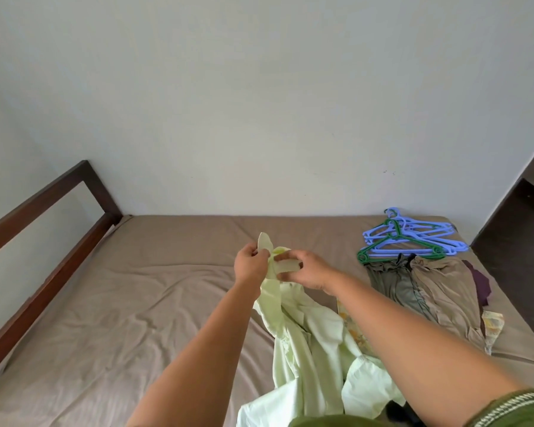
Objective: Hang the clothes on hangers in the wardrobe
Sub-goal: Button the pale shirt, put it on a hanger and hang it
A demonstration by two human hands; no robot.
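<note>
Over the bed (111,303), mid-mattress: pale green shirt (302,331), collar end lifted, tail trailing on the sheet. Left hand (250,266) pinches one collar point; right hand (309,271) pinches the other side. Hangers (413,238), blue and green, heaped at the far right corner; folded clothes (426,288) just beside them. Wardrobe not in view. Advice: spread the collar open and shake out creases before reaching for a hanger.

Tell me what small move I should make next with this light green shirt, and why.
Probably keep the left hand on the collar and reach the right hand toward the hangers. Both hands hold the light green shirt by its collar above the bed, no hanger is in it, and the hangers lie far right.
</note>
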